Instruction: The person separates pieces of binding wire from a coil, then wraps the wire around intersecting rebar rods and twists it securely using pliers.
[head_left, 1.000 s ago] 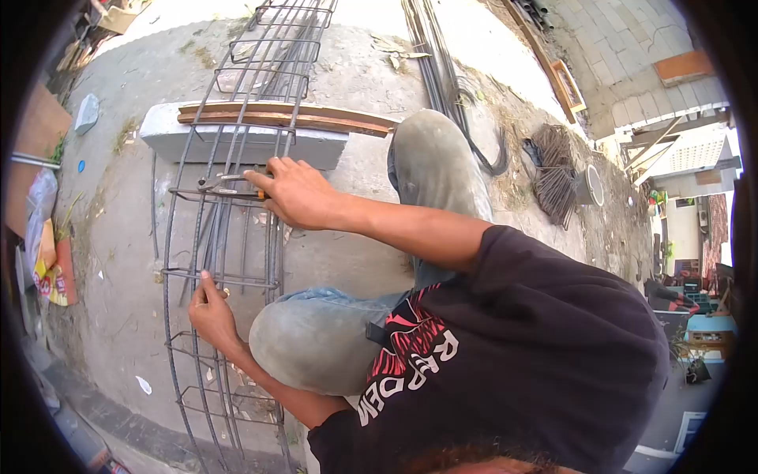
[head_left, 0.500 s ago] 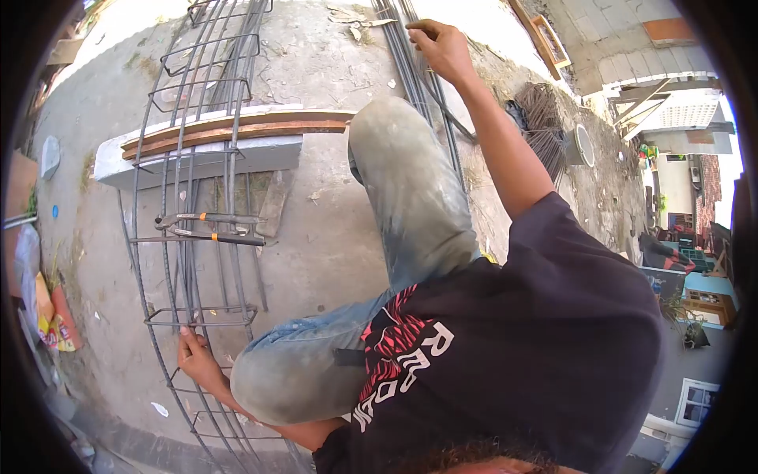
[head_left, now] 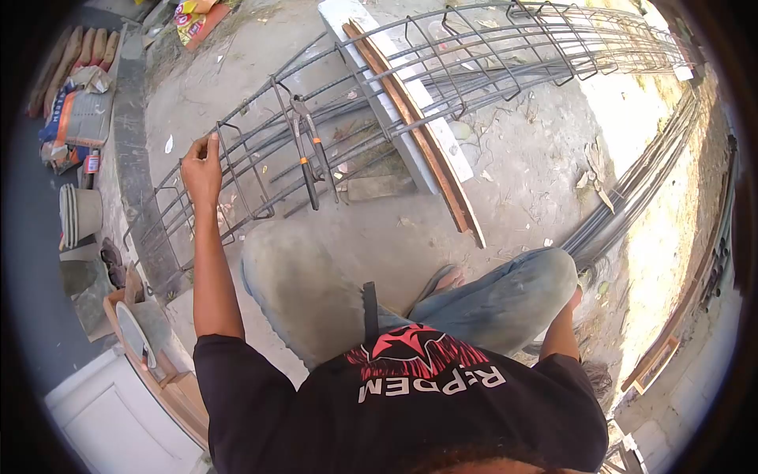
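Note:
My left hand [head_left: 203, 170] is raised at the near end of a long steel rebar cage [head_left: 264, 162]. Its thumb and fingers are pinched together beside the corner of a square stirrup [head_left: 251, 170]; whatever sits between the fingertips is too small to make out. My right arm reaches down past my right knee, which mostly hides my right hand [head_left: 577, 297], so its fingers cannot be seen. Long-handled cutters [head_left: 307, 150] with black grips and orange bands lie across the cage bars, to the right of my left hand.
A pale block [head_left: 414, 162] and wooden strips [head_left: 418, 142] support the cage. Loose rebar [head_left: 624, 209] lies beyond my right knee. Stacked buckets [head_left: 80, 213], a cement bag [head_left: 83, 118] and a white door panel [head_left: 118, 419] are on the left.
My view has swung left. My right hand has come down from the loose rebar bundle to behind my right knee. My left hand stays pinched at the cage.

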A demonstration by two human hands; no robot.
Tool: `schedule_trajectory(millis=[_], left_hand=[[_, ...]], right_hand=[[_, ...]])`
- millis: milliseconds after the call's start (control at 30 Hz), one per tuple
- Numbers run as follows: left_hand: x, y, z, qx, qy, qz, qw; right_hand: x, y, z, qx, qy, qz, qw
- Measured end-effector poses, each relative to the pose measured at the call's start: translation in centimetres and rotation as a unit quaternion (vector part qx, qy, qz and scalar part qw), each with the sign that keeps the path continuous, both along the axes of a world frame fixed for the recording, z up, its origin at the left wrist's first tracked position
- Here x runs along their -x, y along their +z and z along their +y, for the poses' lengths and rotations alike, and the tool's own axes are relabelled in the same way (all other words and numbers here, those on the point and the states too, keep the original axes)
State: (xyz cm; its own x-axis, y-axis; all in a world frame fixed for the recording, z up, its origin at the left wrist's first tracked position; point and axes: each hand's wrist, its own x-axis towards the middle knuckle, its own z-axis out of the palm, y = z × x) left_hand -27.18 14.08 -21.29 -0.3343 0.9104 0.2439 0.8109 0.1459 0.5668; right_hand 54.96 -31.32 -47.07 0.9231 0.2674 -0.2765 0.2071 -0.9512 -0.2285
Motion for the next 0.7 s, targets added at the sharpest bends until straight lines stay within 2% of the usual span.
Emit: schedule_trajectory(millis=[100,233,267,333,367,433,500,600,667,700], left_hand=[[-7.1,2.3,3.8,0.000,-0.090,-0.010,0.996],[-17.9,2.9,6.7,0.112,-0.249,0.018,0.962],[-19.6,2.0,7.0,0.129,-0.298,0.037,0.945],[-22.0,-0.4,7.5,0.151,-0.325,0.139,0.923],[-22.8,-0.2,7.9,0.171,-0.304,0.161,0.923],[-23.8,0.0,8.1,0.214,-0.262,0.196,0.920],[-23.3,-0.8,8.1,0.190,-0.255,0.154,0.935],[-23.0,-0.6,8.9,0.186,-0.256,0.151,0.936],[-23.0,-0.3,9.3,0.210,-0.273,0.151,0.927],[-23.0,-0.7,9.4,0.202,-0.273,0.157,0.927]], right_hand=[[-4.2,-1.8,5.5,0.123,0.048,-0.007,0.991],[-2.4,2.4,9.4,0.164,0.128,0.067,0.976],[-3.8,0.5,8.6,0.160,0.105,0.069,0.979],[-4.3,-0.3,6.2,0.156,0.188,-0.049,0.968],[-4.1,-0.1,5.6,0.151,0.223,-0.110,0.957],[-3.7,1.3,5.0,0.138,0.163,-0.082,0.973],[-2.3,4.6,5.9,0.129,0.133,-0.094,0.978],[-5.8,0.5,2.8,0.030,0.071,0.018,0.997],[-4.2,1.2,3.2,0.038,0.102,-0.052,0.993],[-4.0,0.4,2.9,-0.148,-0.017,0.082,0.985]])
